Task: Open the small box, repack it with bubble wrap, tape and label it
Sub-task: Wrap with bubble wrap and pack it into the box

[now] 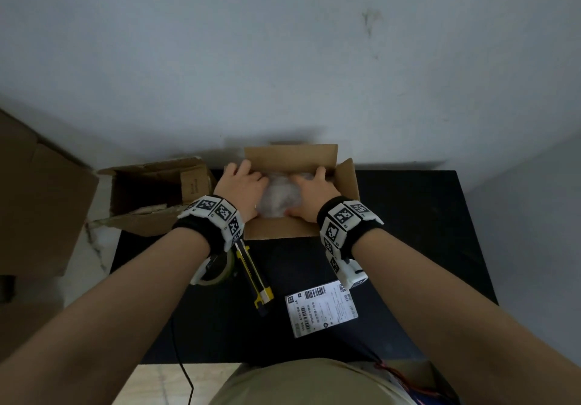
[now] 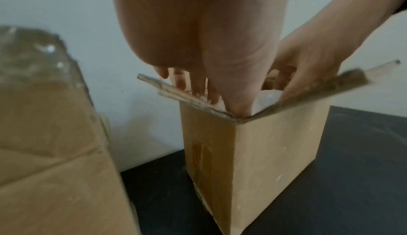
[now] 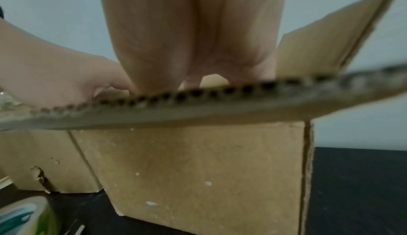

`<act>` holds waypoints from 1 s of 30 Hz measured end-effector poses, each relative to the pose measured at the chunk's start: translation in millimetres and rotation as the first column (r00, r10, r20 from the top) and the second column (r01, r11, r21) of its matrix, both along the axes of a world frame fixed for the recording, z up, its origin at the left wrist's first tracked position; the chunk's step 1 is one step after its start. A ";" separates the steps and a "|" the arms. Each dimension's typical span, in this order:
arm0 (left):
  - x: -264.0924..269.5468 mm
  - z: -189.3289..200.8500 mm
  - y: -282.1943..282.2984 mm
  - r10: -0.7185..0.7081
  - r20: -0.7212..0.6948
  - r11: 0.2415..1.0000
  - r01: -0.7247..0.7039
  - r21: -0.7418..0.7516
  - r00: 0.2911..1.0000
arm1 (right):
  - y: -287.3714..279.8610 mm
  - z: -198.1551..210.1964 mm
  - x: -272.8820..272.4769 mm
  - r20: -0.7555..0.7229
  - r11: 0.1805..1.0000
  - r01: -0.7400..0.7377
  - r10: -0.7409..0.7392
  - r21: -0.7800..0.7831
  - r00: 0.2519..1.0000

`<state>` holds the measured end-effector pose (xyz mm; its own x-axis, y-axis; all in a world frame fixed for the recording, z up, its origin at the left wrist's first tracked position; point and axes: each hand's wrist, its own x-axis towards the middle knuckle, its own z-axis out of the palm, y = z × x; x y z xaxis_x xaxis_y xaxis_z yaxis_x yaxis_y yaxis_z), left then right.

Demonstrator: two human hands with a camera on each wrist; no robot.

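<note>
The small cardboard box (image 1: 273, 230) stands open at the back of the black table (image 1: 408, 247), its flaps spread outward. A wad of clear bubble wrap (image 1: 279, 198) fills its inside. My left hand (image 1: 243, 180) reaches down into the box's left side, and the left wrist view shows its fingers (image 2: 198, 85) extended against the bubble wrap (image 2: 267, 97). My right hand (image 1: 311, 184) lies on the wad's right side with fingers spread. In the right wrist view the near flap (image 3: 198, 106) hides the fingertips of my right hand (image 3: 187, 38).
A roll of tape (image 1: 220, 266), a yellow-and-black box cutter (image 1: 253, 274) and a white shipping label (image 1: 322, 312) lie on the table in front of the box. A bigger open carton (image 1: 151, 191) sits to the left. The wall is close behind.
</note>
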<state>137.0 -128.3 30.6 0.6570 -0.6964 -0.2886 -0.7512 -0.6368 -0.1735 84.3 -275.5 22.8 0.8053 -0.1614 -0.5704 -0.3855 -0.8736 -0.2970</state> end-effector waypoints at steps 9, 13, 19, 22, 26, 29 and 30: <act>-24.0 5.9 34.0 0.062 -0.038 0.928 -0.071 -0.367 0.997 | 5.6 6.8 -14.7 0.171 0.980 -0.018 0.053 -0.198 0.984; -49.7 -11.9 47.3 0.041 -0.043 0.943 -0.053 -0.328 0.998 | 13.5 9.8 -21.2 0.311 0.945 -0.141 0.235 -0.297 0.921; -63.6 -29.6 54.8 0.060 -0.067 0.931 -0.080 -0.357 0.996 | 36.6 4.5 -32.2 0.245 0.937 -0.343 0.349 -0.069 0.905; -64.9 -30.8 55.3 0.069 -0.065 0.936 -0.087 -0.342 0.996 | 35.9 1.3 -34.8 0.280 0.953 -0.287 0.303 -0.100 0.911; -64.7 -34.1 54.1 0.093 -0.073 0.954 -0.109 -0.279 0.993 | 22.6 -3.7 -41.7 0.262 0.974 -0.162 0.199 -0.156 0.944; -65.8 -32.8 50.7 0.114 -0.085 0.959 -0.132 -0.251 0.990 | 21.3 -5.6 -48.7 0.282 0.976 -0.062 0.121 -0.209 0.952; -65.6 -30.9 48.4 0.115 -0.088 0.962 -0.133 -0.237 0.989 | 21.5 -5.3 -50.1 0.304 0.979 0.019 0.044 -0.202 0.952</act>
<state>71.4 -79.9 -0.4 0.7263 -0.6654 -0.1721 -0.6684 -0.7422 0.0488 34.3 -254.0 17.4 0.9382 -0.2357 -0.2534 -0.2925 -0.9313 -0.2169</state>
